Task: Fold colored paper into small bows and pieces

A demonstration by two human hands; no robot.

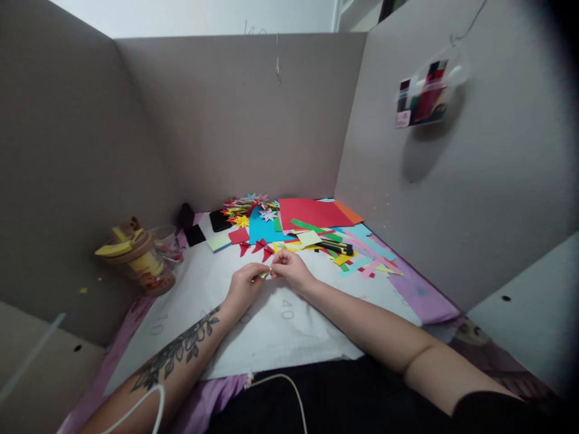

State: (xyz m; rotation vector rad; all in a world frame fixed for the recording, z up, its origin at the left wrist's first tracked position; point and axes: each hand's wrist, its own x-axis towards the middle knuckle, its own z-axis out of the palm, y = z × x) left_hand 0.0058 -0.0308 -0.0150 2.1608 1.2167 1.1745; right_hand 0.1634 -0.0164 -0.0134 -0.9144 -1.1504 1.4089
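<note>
Both hands meet over the middle of the white sheet (271, 349). A small pale piece of paper (264, 275), apparently folded, is pinched between the fingers of my left hand (244, 283). My right hand (293, 271) has its thumb and fingertips pressed together at the right end of the same paper. Most of the piece is hidden by the fingers. Just beyond the hands lie red folded paper pieces (260, 245), a red paper square (239, 235) and a pale green stack of paper squares (219, 242).
Folded paper stars (246, 206) are heaped at the back, beside a large red sheet (307, 214). A cutter knife (335, 246) rests among coloured strips (371, 244). Left stands a cup (149, 268) of yellow scraps. Grey panels (239, 114) enclose three sides. A white cable (294, 386) crosses my lap.
</note>
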